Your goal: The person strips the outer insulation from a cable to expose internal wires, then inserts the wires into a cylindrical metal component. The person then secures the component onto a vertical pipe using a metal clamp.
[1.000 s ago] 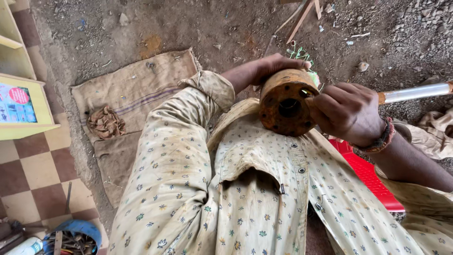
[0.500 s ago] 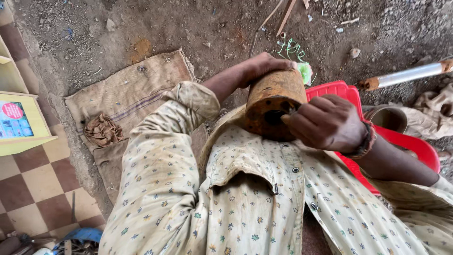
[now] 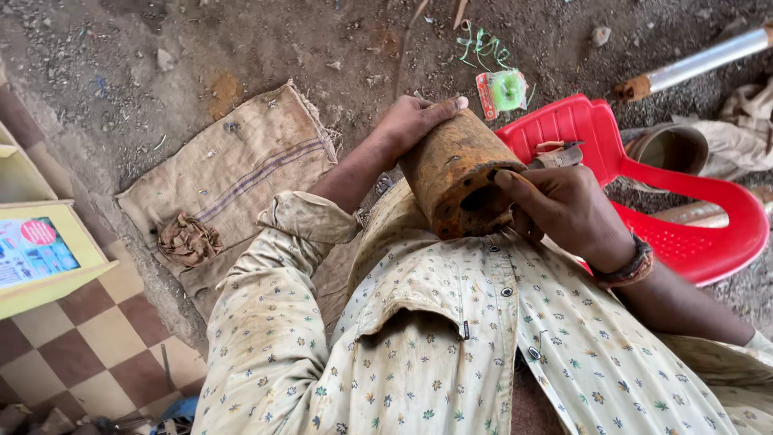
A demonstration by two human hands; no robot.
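Bare dirt ground [image 3: 266,48] under even daylight, strewn with pebbles. Burlap sack [image 3: 233,173] spread flat at nine o'clock, brown-and-cream checkered tile floor [image 3: 88,342] at seven. Red plastic chair [image 3: 684,217] at three; yellow shelf unit [image 3: 32,242] at the left edge.

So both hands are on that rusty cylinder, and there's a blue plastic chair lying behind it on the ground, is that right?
Not quite: the chair is red, not blue, as the head view shows. The rest holds: the left hand and right hand are both on the rusty cylinder, with the chair behind it.

Rough rusty metal cylinder [image 3: 455,173], glossy red plastic chair [image 3: 684,201], coarse burlap sack [image 3: 233,173].
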